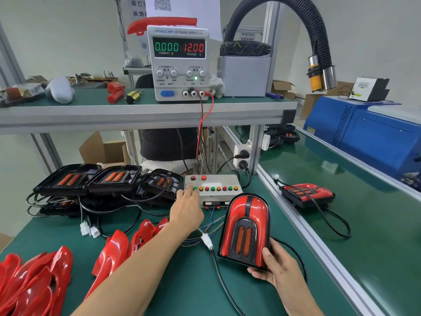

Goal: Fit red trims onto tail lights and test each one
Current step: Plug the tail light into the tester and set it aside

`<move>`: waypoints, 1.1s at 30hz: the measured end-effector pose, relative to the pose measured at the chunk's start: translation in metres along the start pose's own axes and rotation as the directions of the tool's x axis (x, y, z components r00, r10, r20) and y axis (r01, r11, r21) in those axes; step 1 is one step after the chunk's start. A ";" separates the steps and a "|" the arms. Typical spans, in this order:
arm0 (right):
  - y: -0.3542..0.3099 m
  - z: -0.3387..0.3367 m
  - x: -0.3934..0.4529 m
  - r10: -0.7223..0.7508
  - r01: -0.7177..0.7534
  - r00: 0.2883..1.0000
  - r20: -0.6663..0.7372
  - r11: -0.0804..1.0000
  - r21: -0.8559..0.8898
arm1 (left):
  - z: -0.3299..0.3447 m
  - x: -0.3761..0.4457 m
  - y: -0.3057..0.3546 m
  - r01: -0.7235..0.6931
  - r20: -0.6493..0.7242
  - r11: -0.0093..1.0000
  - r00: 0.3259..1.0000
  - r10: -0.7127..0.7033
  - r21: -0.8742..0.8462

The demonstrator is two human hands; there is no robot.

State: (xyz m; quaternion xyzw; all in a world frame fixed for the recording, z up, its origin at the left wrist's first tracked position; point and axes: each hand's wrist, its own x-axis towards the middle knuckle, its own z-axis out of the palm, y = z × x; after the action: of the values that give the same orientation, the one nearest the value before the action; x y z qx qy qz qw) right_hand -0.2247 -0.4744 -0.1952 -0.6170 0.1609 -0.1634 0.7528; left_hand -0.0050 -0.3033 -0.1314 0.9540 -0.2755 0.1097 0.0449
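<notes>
The left hand (187, 207) reaches to the test box (213, 187), fingers extended onto the green button at its left end. The right hand (274, 264) grips the near edge of the trimmed tail light (245, 231), held tilted above the bench (182, 281). Press one button at a time and watch the lamp strips and the power supply (180, 63) current reading. The tail light lies at four o'clock from the left hand, near it.
</notes>
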 end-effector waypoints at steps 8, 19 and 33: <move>-0.001 0.000 0.000 0.001 -0.001 1.000 0.005 1.000 0.017 | -0.003 0.005 -0.005 0.041 0.035 0.996 0.999 -0.038 -0.079; 0.001 -0.001 0.001 -0.007 0.006 1.000 0.024 1.000 0.023 | -0.004 0.004 -0.014 0.024 0.083 0.982 0.997 -0.009 -0.186; -0.006 0.002 -0.004 0.002 -0.003 0.999 0.032 1.000 0.023 | -0.008 0.010 -0.016 0.012 0.129 0.988 0.992 0.008 -0.154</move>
State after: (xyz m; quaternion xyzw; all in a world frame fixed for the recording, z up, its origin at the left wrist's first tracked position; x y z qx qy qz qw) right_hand -0.2273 -0.4723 -0.1886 -0.6107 0.1479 -0.1546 0.7624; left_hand 0.0099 -0.2937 -0.1214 0.9530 -0.2846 0.0259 0.1005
